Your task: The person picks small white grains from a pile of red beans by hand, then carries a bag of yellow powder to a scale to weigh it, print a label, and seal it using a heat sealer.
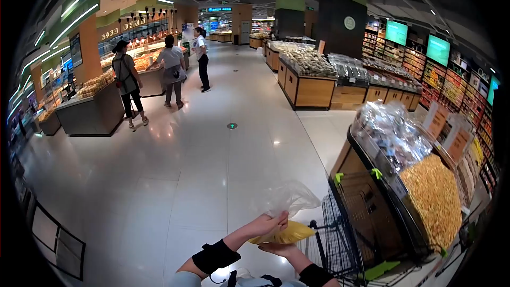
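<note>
A clear plastic bag (pixel 295 195) with yellow contents (pixel 289 233) at its bottom is held in front of my body, low in the view. My left hand (pixel 270 224) is closed round the bag above the yellow part, and the loose upper plastic spreads out beyond it. Beneath the filled part, my right hand (pixel 279 248) supports the bag from below. Both wrists wear black bands. Just to the right of the bag is a shopping cart (pixel 337 231) of dark wire with green corner pieces.
A bin of golden grain (pixel 433 196) and clear packages (pixel 393 133) stand right of the cart. Farther off are display stands (pixel 313 93). Three people (pixel 172 69) stand by a food counter (pixel 93 111) at the upper left. A black frame (pixel 58 239) is at lower left.
</note>
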### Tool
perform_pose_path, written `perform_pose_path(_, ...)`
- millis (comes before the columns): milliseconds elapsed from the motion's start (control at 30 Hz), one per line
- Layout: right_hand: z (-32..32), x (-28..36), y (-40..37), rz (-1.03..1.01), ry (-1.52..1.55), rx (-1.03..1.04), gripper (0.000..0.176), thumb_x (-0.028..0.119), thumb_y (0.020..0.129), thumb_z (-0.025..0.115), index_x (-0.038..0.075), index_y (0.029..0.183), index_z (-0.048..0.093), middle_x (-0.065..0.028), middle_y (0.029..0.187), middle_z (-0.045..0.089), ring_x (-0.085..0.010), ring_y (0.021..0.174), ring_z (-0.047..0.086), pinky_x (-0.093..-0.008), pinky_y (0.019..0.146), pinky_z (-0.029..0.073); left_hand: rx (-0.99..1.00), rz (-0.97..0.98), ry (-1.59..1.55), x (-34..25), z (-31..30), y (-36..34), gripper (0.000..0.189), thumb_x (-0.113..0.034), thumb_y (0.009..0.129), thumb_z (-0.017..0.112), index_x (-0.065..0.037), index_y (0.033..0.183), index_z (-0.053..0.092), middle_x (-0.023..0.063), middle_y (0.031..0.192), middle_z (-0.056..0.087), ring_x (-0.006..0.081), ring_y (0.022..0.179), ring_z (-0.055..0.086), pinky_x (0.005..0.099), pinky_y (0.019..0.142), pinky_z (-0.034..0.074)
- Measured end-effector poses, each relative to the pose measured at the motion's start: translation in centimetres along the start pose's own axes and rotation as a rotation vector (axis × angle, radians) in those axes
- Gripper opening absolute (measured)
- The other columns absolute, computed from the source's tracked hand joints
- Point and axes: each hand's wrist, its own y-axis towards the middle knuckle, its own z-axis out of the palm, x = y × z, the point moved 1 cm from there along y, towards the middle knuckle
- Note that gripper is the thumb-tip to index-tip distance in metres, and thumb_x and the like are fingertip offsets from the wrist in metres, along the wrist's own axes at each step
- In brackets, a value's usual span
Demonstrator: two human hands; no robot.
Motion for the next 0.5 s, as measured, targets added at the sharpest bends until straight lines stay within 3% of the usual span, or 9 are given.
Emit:
perform_pose_path(67, 2.0, 3.6, 3.6, -0.384, -0.287, -0.227, 0.057, 0.051, 0.091, 0.039, 0.012, 0.132, 0.033, -0.0132, 0.134, 0.036, -0.0344, 0.126, 0.037, -0.0522, 0.108, 0.029, -0.065, 0.002, -0.058, 1.6, -4.5, 4.3, 0.043, -0.039, 0.101, 0.031, -0.008, 0.072, 0.037, 0.0007, 0.069, 0.046, 0.0129, 0.073, 0.043, 0.0252, 0.078, 0.037)
perform_pose_path(100, 0.4, 5.7, 6.3, -0.578, -1.073, -0.316, 0.053, 0.049, 0.092, 0.036, 0.01, 0.129, 0.038, -0.0136, 0.128, 0.042, -0.0325, 0.123, 0.041, -0.0484, 0.105, 0.033, -0.109, 0.011, -0.079, 1.7, -6.5, 6.5, 0.043, -0.039, 0.101, 0.03, -0.008, 0.071, 0.036, 0.0007, 0.069, 0.046, 0.0138, 0.074, 0.043, 0.0257, 0.082, 0.037)
perform_pose_path(133, -1.4, 8.0, 8.1, -0.568, -1.06, -0.307, 0.053, 0.049, 0.092, 0.036, 0.01, 0.129, 0.038, -0.0136, 0.128, 0.042, -0.0325, 0.123, 0.041, -0.0484, 0.105, 0.033, -0.119, -0.005, -0.076, 1.8, -8.5, 8.7, 0.043, -0.039, 0.101, 0.03, -0.008, 0.071, 0.036, 0.0007, 0.069, 0.046, 0.0138, 0.074, 0.043, 0.0257, 0.082, 0.037)
perform_pose_path(300, -0.8, 21.0, 12.6, -0.793, 0.06, -0.279, 0.054, 0.047, 0.092, 0.033, 0.004, 0.121, 0.045, -0.0129, 0.118, 0.051, -0.0278, 0.115, 0.047, -0.0412, 0.095, 0.04, -0.108, 0.011, -0.057, 2.9, -17.9, 20.8, 0.045, -0.042, 0.1, 0.027, -0.01, 0.07, 0.035, 0.0015, 0.07, 0.047, 0.0147, 0.074, 0.044, 0.0274, 0.083, 0.038)
perform_pose_path(367, -3.4, 26.8, 15.3, -0.806, 0.175, -0.183, 0.054, 0.047, 0.092, 0.034, 0.004, 0.123, 0.044, -0.0127, 0.119, 0.051, -0.0273, 0.114, 0.047, -0.0417, 0.095, 0.04, -0.055, 0.089, -0.02, 1.0, -20.8, 25.5, 0.046, -0.043, 0.1, 0.025, -0.01, 0.07, 0.036, 0.0015, 0.07, 0.047, 0.0147, 0.073, 0.044, 0.0272, 0.082, 0.038)
perform_pose_path(400, -4.8, 30.1, 17.1, -0.795, 0.282, -0.076, 0.054, 0.046, 0.091, 0.034, 0.004, 0.124, 0.044, -0.0125, 0.12, 0.051, -0.0268, 0.114, 0.048, -0.0422, 0.096, 0.039, 0.003, -0.102, 0.148, -2.3, -22.2, 26.5, 0.047, -0.044, 0.1, 0.024, -0.009, 0.071, 0.036, 0.0017, 0.07, 0.046, 0.0149, 0.073, 0.044, 0.0268, 0.082, 0.038)
perform_pose_path(433, -7.0, 33.6, 19.6, -0.724, 0.163, 0.374, 0.056, 0.047, 0.092, 0.034, 0.005, 0.128, 0.042, -0.0126, 0.123, 0.05, -0.0269, 0.118, 0.046, -0.0451, 0.101, 0.035, 0.055, -0.288, 0.326, -4.3, -23.8, 28.5, 0.048, -0.044, 0.1, 0.023, -0.009, 0.071, 0.036, 0.0019, 0.071, 0.046, 0.015, 0.072, 0.044, 0.0264, 0.082, 0.038)
perform_pose_path(467, -7.1, 36.6, 21.3, -0.734, 0.156, 0.387, 0.056, 0.047, 0.092, 0.034, 0.005, 0.128, 0.042, -0.0126, 0.123, 0.05, -0.0269, 0.118, 0.046, -0.0451, 0.101, 0.035, 0.06, -0.278, 0.34, -2.7, -26.1, 31.9, 0.048, -0.044, 0.1, 0.023, -0.009, 0.071, 0.036, 0.0019, 0.071, 0.046, 0.015, 0.072, 0.044, 0.0264, 0.082, 0.038)
perform_pose_path(500, -7.3, 38.9, 23.4, -0.586, 0.172, 0.202, 0.056, 0.047, 0.092, 0.035, 0.008, 0.133, 0.038, -0.0102, 0.132, 0.043, -0.0273, 0.124, 0.041, -0.0473, 0.105, 0.031, 0.083, -0.153, 0.283, 0.9, -28.7, 35.4, 0.051, -0.048, 0.099, 0.024, -0.008, 0.073, 0.043, 0.0025, 0.073, 0.049, 0.0152, 0.075, 0.047, 0.0262, 0.082, 0.039)
